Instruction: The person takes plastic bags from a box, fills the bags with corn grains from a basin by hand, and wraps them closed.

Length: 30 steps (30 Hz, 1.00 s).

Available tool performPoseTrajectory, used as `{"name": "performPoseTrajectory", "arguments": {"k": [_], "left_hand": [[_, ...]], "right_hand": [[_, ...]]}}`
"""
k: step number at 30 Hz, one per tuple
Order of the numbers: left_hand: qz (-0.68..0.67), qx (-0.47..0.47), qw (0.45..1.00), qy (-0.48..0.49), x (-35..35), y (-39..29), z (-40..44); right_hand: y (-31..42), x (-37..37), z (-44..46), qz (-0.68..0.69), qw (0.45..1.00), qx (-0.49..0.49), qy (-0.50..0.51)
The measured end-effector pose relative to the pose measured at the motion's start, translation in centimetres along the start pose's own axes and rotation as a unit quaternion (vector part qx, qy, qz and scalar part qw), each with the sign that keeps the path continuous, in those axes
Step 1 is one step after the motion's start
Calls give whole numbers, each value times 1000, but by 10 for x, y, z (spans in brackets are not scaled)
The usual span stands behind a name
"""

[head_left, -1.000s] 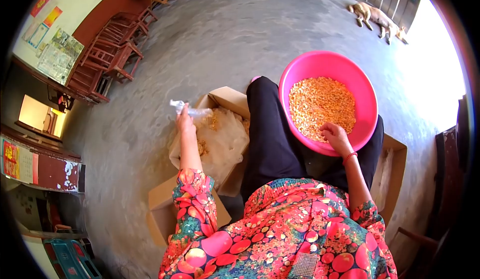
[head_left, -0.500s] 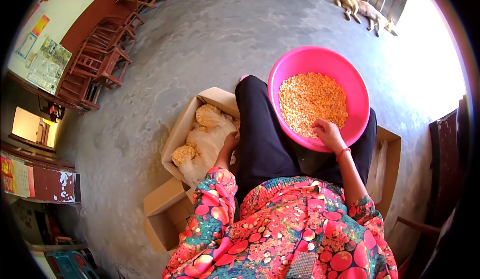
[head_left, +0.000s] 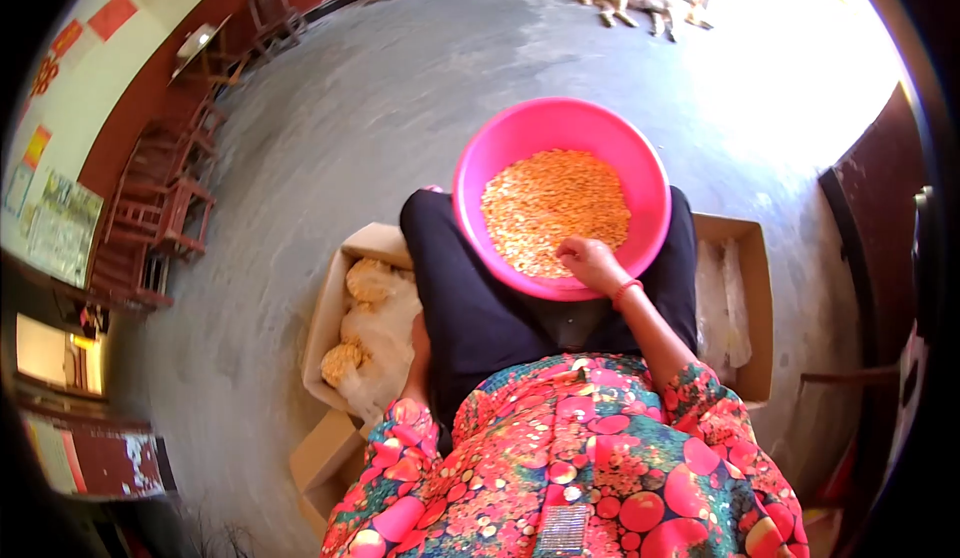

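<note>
A pink plastic basin rests tilted across my thighs. Loose yellow-orange corn kernels cover its bottom. My right hand, with a red bracelet at the wrist, is over the near part of the kernels. Its fingers are drawn together in a pinch; what they hold is too small to make out. Beside my left thigh, my left hand hangs at the inner side of a cardboard box, its fingers hidden by the leg. In that box lies a cloudy plastic bag with yellowish clumps around it.
On my right stands another cardboard box containing clear plastic. A smaller open carton is at lower left. Wooden chairs line the left wall. A dog lies on the concrete floor near the bright doorway.
The view has turned, so the basin and legs appear farther left. My left hand has slipped mostly behind the thigh. My right hand stays pinched over the kernels.
</note>
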<state>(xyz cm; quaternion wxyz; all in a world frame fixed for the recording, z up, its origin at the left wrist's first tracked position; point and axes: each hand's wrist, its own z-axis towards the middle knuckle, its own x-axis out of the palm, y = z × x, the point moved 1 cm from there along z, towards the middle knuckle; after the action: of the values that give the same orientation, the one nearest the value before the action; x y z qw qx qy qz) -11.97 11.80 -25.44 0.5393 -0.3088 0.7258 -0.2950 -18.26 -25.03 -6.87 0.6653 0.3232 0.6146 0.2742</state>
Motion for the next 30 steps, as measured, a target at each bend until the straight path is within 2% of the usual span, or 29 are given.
{"name": "performPoseTrajectory", "arguments": {"k": [2, 3, 6, 8, 10, 12, 14, 15, 16, 18, 20, 21, 22, 25, 26, 29, 30], "left_hand": [[66, 9, 982, -178, 0, 3, 9], [66, 18, 983, -168, -2, -2, 19], [-31, 170, 951, -255, -49, -106, 27], [-118, 252, 921, -273, -66, -158, 39], [-131, 219, 940, -225, -81, -221, 27], [-147, 240, 933, -223, -77, -269, 15], [-196, 310, 923, -114, -64, -309, 2], [-163, 333, 925, -80, -51, -317, 2], [-173, 340, 924, -37, -34, -321, 1], [-138, 296, 945, 28, -1, -337, -23], [-14, 381, 924, 34, 49, -303, -12], [222, 342, 913, 29, 57, -303, -30], [258, 337, 902, 78, 62, -303, -36], [164, 344, 913, 146, 65, -301, -36], [165, 321, 915, 179, 62, -303, -39], [186, 327, 905, 198, 61, -302, -39], [232, 297, 902, 209, 62, -302, -38]], "right_hand": [[-1, 1, 1, -13, 1000, -8, -13], [1, 0, 0, -3, 1000, -16, -19], [4, -1, -2, 0, 999, -23, -23], [4, -1, -2, 12, 999, -23, -34], [3, -1, -2, 19, 999, -21, -27], [2, 0, -2, 13, 999, -22, -38], [2, 0, -2, 6, 999, -28, -32], [1, 1, -2, 4, 999, -19, -31], [-2, 4, -1, -2, 999, -21, -43], [0, 3, -1, -29, 999, -25, -33], [-3, 6, 0, -21, 998, -26, -55], [0, 5, -4, -15, 998, -25, -60], [5, 1, -6, -8, 997, -26, -65], [1, 3, -6, -7, 995, -50, -81], [3, 2, -6, 0, 995, -58, -78], [5, 1, -5, -26, 999, -9, -40], [4, 2, -4, -28, 999, -12, -42]]}}
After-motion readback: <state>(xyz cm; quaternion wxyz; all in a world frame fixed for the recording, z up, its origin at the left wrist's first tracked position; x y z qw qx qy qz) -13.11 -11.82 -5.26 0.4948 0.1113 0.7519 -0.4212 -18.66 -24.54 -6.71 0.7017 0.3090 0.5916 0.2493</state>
